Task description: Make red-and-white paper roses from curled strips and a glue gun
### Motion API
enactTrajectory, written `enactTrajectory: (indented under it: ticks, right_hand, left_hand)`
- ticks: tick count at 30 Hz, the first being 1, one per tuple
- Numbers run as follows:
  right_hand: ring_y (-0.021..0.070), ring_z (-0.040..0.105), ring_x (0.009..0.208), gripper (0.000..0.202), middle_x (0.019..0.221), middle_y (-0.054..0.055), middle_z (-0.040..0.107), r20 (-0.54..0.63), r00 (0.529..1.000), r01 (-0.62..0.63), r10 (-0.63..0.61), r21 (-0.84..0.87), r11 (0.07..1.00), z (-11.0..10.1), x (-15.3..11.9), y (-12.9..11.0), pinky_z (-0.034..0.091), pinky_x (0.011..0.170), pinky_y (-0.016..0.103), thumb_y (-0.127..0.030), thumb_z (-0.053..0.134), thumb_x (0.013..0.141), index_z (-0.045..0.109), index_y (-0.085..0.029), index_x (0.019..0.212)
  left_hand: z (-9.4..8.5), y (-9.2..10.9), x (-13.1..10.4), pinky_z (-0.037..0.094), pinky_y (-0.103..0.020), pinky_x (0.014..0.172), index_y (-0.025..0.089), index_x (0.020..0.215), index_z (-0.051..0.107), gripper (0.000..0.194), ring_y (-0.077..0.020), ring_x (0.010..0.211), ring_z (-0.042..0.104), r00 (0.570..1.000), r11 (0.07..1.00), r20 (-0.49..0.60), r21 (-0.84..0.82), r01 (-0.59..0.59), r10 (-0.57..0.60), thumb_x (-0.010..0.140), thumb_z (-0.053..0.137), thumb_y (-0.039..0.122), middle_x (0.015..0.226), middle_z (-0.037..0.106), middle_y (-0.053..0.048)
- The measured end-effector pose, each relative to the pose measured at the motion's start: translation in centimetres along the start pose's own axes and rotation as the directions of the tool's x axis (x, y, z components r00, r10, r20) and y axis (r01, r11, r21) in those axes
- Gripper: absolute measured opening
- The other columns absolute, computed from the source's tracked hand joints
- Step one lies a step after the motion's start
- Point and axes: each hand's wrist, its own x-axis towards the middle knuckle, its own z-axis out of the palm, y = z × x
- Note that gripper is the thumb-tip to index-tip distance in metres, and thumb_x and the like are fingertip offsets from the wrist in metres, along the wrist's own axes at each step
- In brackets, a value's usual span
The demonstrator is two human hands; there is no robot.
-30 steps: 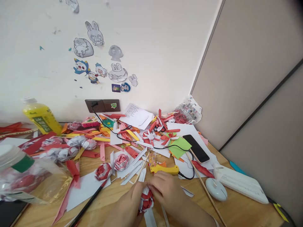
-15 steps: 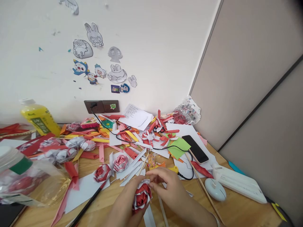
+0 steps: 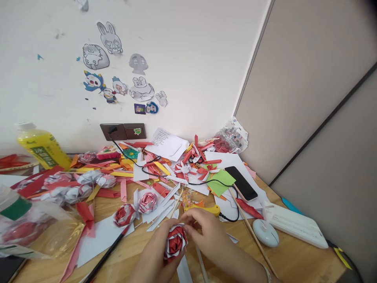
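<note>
A red and white paper rose (image 3: pixel 176 240) is held low in the middle of the view. My left hand (image 3: pixel 157 249) wraps round its left side and underside, thumb along the petals. At the rose's upper right edge, my right hand (image 3: pixel 203 232) pinches a petal between thumb and fingers; the fingertips partly hide it. Just behind my hands lies a yellow glue gun (image 3: pixel 206 208). To the left rest a red and white paper rose (image 3: pixel 125 215) on a dark stem and a pink and white paper rose (image 3: pixel 148 202).
Folded paper strips (image 3: pixel 160 169) litter the back of the wooden table. A clear plastic jar (image 3: pixel 44 232) and a yellow drink bottle (image 3: pixel 44 147) stand left. At right lie a phone (image 3: pixel 240 183), a white mouse (image 3: pixel 266 233), a white power strip (image 3: pixel 297 226) and a wooden stick (image 3: pixel 256 243).
The camera view has shifted slightly, so the table and wall appear a little further left. The rose has tilted a little to face me more; both hands keep their hold.
</note>
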Motion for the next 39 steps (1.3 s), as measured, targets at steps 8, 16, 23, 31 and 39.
enactTrajectory:
  ticks: [8,16,23,31,39]
  right_hand:
    - [0.0158,0.047,0.060,0.021,0.065,0.003,0.058,-0.038,0.908,0.358,-0.418,-0.449,0.819,0.6,-0.1,0.6,0.033,0.053,0.027,-0.010,0.048,0.083,0.055,-0.018,0.065]
    - [0.0185,0.056,0.074,0.025,0.083,0.007,0.066,-0.071,0.896,0.392,-0.438,-0.334,0.857,0.4,-0.6,0.0,0.045,0.065,0.030,-0.016,0.038,0.093,0.062,-0.016,0.088]
    - [0.0180,0.061,0.086,0.022,0.095,0.007,0.068,-0.141,0.896,0.410,-0.421,-0.101,0.906,0.1,-0.7,-0.7,0.051,0.076,0.030,-0.018,0.044,0.092,0.063,-0.016,0.103]
    - [0.0206,0.055,0.070,0.027,0.085,0.014,0.067,-0.007,0.717,0.619,-0.698,-0.455,0.640,-0.2,-0.5,-0.8,0.048,0.060,0.033,-0.009,0.036,0.091,0.063,-0.006,0.098]
    - [0.0196,0.058,0.102,0.030,0.113,0.008,0.065,0.044,0.905,0.424,-0.423,0.001,0.906,-1.7,-0.4,-0.7,0.046,0.089,0.035,-0.029,0.047,0.094,0.059,-0.019,0.120]
  left_hand:
    - [0.4,-0.5,-0.4,0.053,-0.027,0.075,0.023,0.107,0.055,0.030,-0.0192,0.085,0.067,0.998,1.000,-0.067,-0.010,-0.003,0.003,0.077,0.056,0.025,0.098,0.071,-0.003]
    - [-0.6,-0.1,0.3,0.055,-0.027,0.073,0.024,0.105,0.054,0.025,-0.0196,0.084,0.069,0.999,0.998,-0.004,0.042,-0.038,0.038,0.079,0.056,0.026,0.096,0.071,-0.004]
    - [-0.8,0.0,0.0,0.056,-0.027,0.073,0.025,0.106,0.052,0.026,-0.0195,0.086,0.069,0.999,1.000,-0.024,0.016,-0.025,0.025,0.081,0.057,0.031,0.096,0.071,-0.004]
    - [-0.6,0.1,0.0,0.056,-0.025,0.068,0.025,0.106,0.050,0.029,-0.0183,0.079,0.069,1.000,1.000,0.024,-0.008,0.015,-0.015,0.078,0.057,0.025,0.090,0.071,-0.001]
    - [-1.6,0.7,0.4,0.056,-0.027,0.067,0.026,0.103,0.053,0.028,-0.0193,0.078,0.070,0.999,0.997,-0.022,-0.069,0.034,-0.035,0.076,0.061,0.028,0.090,0.073,-0.001]
